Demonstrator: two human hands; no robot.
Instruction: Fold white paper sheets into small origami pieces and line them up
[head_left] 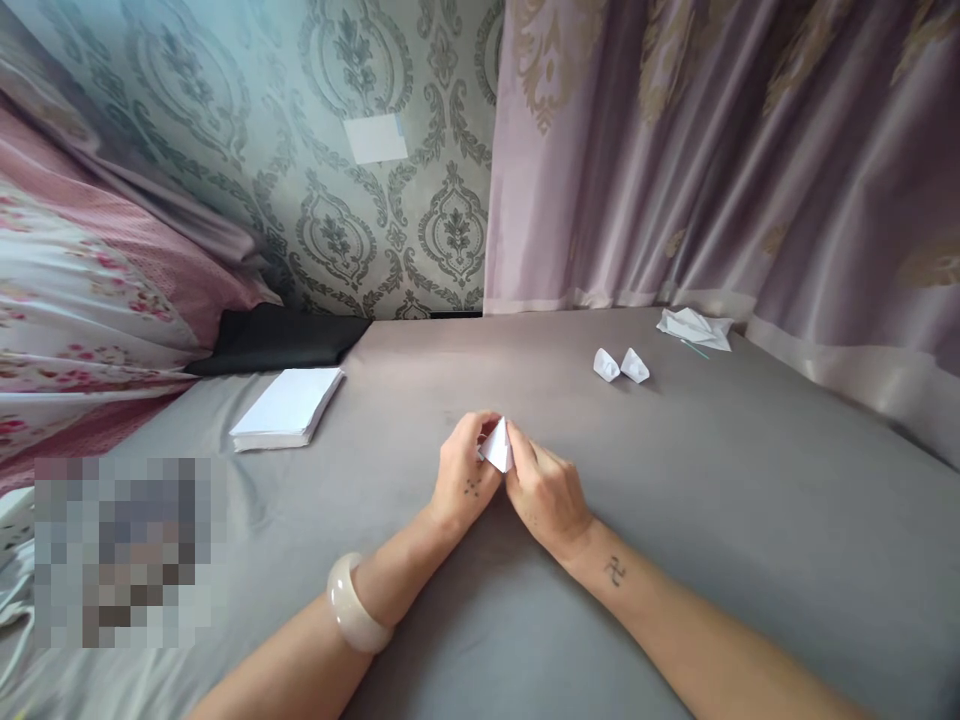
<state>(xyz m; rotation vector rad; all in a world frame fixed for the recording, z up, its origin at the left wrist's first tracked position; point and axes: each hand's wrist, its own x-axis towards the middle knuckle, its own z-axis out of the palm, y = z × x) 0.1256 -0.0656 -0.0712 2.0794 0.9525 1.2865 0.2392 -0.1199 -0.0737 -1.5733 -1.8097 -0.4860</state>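
Observation:
Between both hands, above the grey cloth, is a small piece of folded white paper (496,447) with a pointed top. My left hand (466,470) is closed on its left side, thumb and fingers round the edge. On the other side my right hand (547,490) grips the right edge, its fingers partly hidden behind the paper. Beyond the hands to the right sit two small folded paper shapes, a left one (606,366) and a right one (635,366), close together.
A thick stack of white paper (289,408) lies at left, with black cloth (289,338) behind it. White folded papers (694,327) and a thin green stick (695,350) lie at far right. Grey cloth (720,520) covers the surface. Curtains (637,180) and patterned wall (337,220) border the back.

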